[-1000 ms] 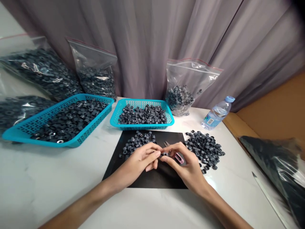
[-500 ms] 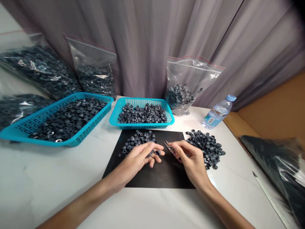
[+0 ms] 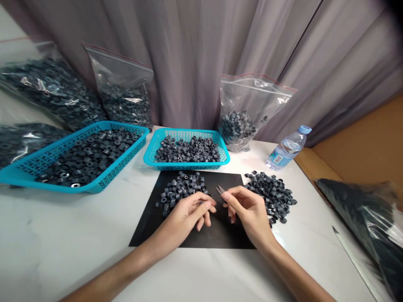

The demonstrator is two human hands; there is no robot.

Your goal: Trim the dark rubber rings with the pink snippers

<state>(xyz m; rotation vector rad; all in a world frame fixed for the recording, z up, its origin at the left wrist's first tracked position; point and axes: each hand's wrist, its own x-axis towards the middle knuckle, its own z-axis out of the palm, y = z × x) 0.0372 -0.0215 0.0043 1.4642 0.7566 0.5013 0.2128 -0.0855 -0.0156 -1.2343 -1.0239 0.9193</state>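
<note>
My left hand point(image 3: 192, 214) is over the black mat point(image 3: 214, 235), palm turned inward and fingers curled. A sliver of a small dark ring point(image 3: 201, 203) shows between its fingers; most of it is hidden. Facing it from the right, my right hand point(image 3: 248, 207) pinches a pair of slim pointed metal tweezers point(image 3: 221, 190), tips a little apart and pointing up and left towards my left fingertips. Beyond my left hand a heap of short dark grey tubes point(image 3: 181, 188) lies on the mat. Beside my right hand is a pile of thin dark rings point(image 3: 275, 195).
Two turquoise baskets, one in the middle point(image 3: 187, 167) and one at left point(image 3: 97, 184), hold grey tubes. Behind them stand filled zip bags point(image 3: 126, 100) point(image 3: 237, 126). At right are a water bottle point(image 3: 288, 149), a dark-filled bag point(image 3: 355, 214) and a long pale strip point(image 3: 352, 260).
My left fingers have curled in, and the dark ring that showed at their tips is now mostly hidden. My right hand stays nearly in place with the tweezers.
</note>
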